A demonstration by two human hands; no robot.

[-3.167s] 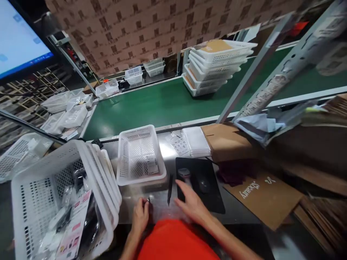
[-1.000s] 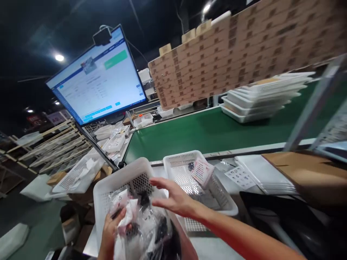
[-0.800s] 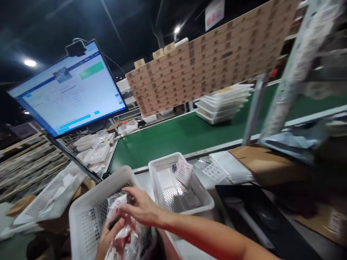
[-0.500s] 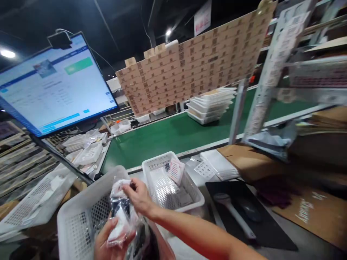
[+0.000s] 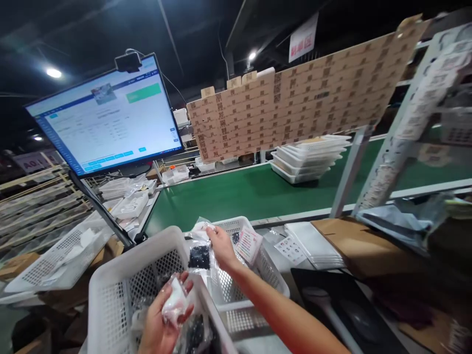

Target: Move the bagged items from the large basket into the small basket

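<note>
My left hand (image 5: 162, 314) is over the near white basket (image 5: 99, 295), fingers curled round a small white packet (image 5: 174, 301) in clear wrap. Between thumb and fingers, my right hand (image 5: 222, 246) pinches the white top of a clear plastic bag (image 5: 199, 256) with something black inside. That bag hangs where the near basket meets a second white basket (image 5: 282, 290). A printed card (image 5: 250, 245) leans inside the second basket. More plastic-wrapped items, some dark, lie in the near basket, partly hidden by my left hand.
A monitor (image 5: 110, 123) stands at the left. Behind the baskets runs a green conveyor belt (image 5: 221, 189) carrying stacked white trays (image 5: 306, 162). To the right are white plastic bags (image 5: 313, 246), a black mat (image 5: 309, 280) with a white handheld device (image 5: 332, 309), and a metal post (image 5: 350, 172).
My hands have moved apart. The right one has carried the bag with black contents up and right, toward the second basket; the left keeps the white packet. The camera view has shifted left.
</note>
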